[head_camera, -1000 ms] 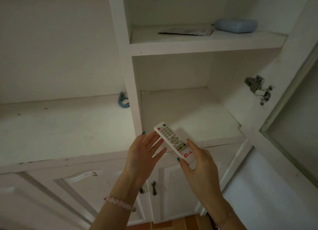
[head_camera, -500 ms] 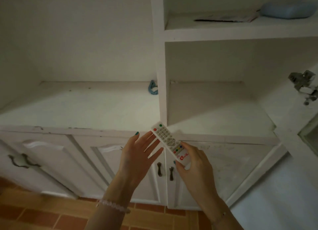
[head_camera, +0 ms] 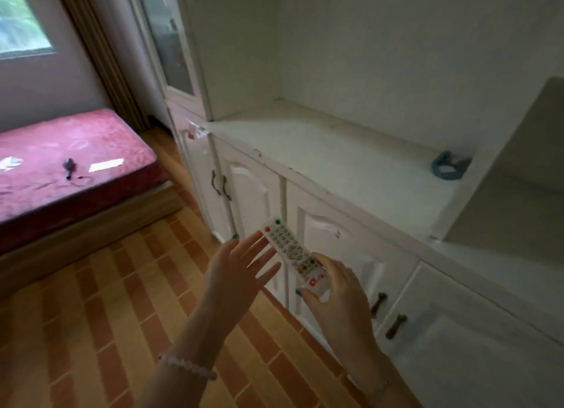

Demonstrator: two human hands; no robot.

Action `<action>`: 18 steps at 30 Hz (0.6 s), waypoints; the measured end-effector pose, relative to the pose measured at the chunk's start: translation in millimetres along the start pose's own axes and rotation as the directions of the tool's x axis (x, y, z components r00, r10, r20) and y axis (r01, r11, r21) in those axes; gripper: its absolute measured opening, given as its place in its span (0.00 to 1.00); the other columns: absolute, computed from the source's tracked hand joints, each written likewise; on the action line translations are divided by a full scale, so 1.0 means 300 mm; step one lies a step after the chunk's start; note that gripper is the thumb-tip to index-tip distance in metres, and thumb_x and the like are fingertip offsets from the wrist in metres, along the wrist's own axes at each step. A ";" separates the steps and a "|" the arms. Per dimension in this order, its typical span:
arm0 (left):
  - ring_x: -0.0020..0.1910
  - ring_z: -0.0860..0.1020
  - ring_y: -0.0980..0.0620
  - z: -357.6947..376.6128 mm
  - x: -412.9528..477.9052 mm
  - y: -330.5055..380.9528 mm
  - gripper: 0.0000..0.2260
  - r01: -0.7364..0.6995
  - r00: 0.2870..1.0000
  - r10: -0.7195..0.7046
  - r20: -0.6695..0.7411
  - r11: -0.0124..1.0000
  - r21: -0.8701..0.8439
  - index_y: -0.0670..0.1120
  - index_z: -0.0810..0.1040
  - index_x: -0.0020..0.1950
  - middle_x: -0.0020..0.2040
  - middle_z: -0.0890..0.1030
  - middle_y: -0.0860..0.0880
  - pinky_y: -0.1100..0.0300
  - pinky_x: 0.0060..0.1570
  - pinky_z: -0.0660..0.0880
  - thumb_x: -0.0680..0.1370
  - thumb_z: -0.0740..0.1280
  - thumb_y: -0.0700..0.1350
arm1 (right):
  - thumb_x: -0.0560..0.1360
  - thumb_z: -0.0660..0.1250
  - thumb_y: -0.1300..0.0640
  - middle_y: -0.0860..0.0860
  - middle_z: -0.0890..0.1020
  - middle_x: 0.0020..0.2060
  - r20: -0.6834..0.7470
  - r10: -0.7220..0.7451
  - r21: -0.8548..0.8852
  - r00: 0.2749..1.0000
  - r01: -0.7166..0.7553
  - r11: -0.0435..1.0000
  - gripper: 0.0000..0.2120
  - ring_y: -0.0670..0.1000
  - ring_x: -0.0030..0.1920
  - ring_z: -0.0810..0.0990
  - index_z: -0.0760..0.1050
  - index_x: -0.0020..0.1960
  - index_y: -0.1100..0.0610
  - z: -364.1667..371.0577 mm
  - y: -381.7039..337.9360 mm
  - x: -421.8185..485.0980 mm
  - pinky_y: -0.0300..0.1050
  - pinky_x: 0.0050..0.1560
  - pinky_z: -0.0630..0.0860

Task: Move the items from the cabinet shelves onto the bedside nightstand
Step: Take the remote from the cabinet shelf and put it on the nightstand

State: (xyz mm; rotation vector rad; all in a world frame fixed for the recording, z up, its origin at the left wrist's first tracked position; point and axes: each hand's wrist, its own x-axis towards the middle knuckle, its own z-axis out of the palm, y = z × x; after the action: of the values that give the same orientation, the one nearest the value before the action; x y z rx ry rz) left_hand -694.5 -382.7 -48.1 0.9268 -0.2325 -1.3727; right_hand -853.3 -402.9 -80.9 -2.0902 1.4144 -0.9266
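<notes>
One remote (head_camera: pixel 291 253), gripped by right hand (head_camera: pixel 337 297)

orange brick-pattern floor (head_camera: pixel 91 316); red mattress (head_camera: pixel 55 139) on a wooden base, window (head_camera: pixel 21 20) and curtain (head_camera: pixel 100 56) behind.

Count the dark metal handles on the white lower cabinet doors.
4. Two dark metal handles sit side by side on the far doors, towards the red mattress; two are beside the right hand. More may lie outside the view.

A home bedroom: a red patterned mattress (head_camera: pixel 70 160) lies left of a white built-in wooden cabinet (head_camera: pixel 345 175), beneath a curtained window (head_camera: pixel 21 20).
</notes>
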 end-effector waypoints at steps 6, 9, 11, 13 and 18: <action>0.60 0.77 0.41 -0.239 -0.151 0.175 0.19 -0.175 0.976 0.158 -0.153 0.979 -0.108 0.38 0.74 0.64 0.60 0.79 0.40 0.44 0.60 0.71 0.78 0.57 0.48 | 0.70 0.72 0.51 0.48 0.77 0.56 0.137 -0.200 0.067 0.970 0.193 0.979 0.26 0.48 0.55 0.73 0.70 0.66 0.53 0.194 -0.230 -0.014 0.38 0.54 0.71; 0.61 0.77 0.42 -0.373 -0.222 0.254 0.19 -0.236 0.957 0.212 -0.197 0.965 -0.111 0.39 0.75 0.63 0.60 0.80 0.41 0.43 0.62 0.70 0.79 0.56 0.49 | 0.71 0.71 0.50 0.48 0.77 0.56 0.181 -0.297 0.069 0.938 0.289 0.955 0.26 0.47 0.54 0.72 0.70 0.66 0.53 0.301 -0.349 -0.034 0.34 0.52 0.67; 0.60 0.77 0.41 -0.474 -0.267 0.310 0.18 -0.271 0.944 0.243 -0.222 0.956 -0.109 0.39 0.75 0.61 0.59 0.80 0.40 0.44 0.62 0.70 0.80 0.56 0.50 | 0.71 0.70 0.50 0.46 0.77 0.57 0.208 -0.341 0.091 0.917 0.329 0.940 0.25 0.44 0.54 0.71 0.69 0.66 0.52 0.374 -0.433 -0.056 0.33 0.53 0.65; 0.60 0.78 0.42 -0.578 -0.315 0.362 0.19 -0.308 0.928 0.273 -0.254 0.945 -0.109 0.39 0.75 0.62 0.59 0.80 0.40 0.45 0.61 0.71 0.80 0.56 0.50 | 0.72 0.69 0.50 0.46 0.76 0.57 0.230 -0.390 0.097 0.891 0.378 0.921 0.24 0.41 0.53 0.68 0.69 0.66 0.51 0.450 -0.514 -0.081 0.31 0.52 0.64; 0.59 0.78 0.42 -0.840 -0.460 0.481 0.19 -0.377 0.880 0.325 -0.348 0.922 -0.092 0.38 0.74 0.63 0.59 0.80 0.40 0.45 0.61 0.71 0.80 0.56 0.50 | 0.70 0.72 0.54 0.46 0.78 0.53 0.306 -0.473 0.148 0.826 0.450 0.881 0.23 0.40 0.49 0.68 0.72 0.63 0.52 0.649 -0.716 -0.151 0.21 0.45 0.60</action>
State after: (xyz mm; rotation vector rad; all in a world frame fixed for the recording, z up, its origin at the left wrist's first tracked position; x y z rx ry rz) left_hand -460.4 -162.5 -61.9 0.9123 -0.0337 -0.8709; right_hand -586.2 -281.4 -77.7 -2.4453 0.7007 -0.7223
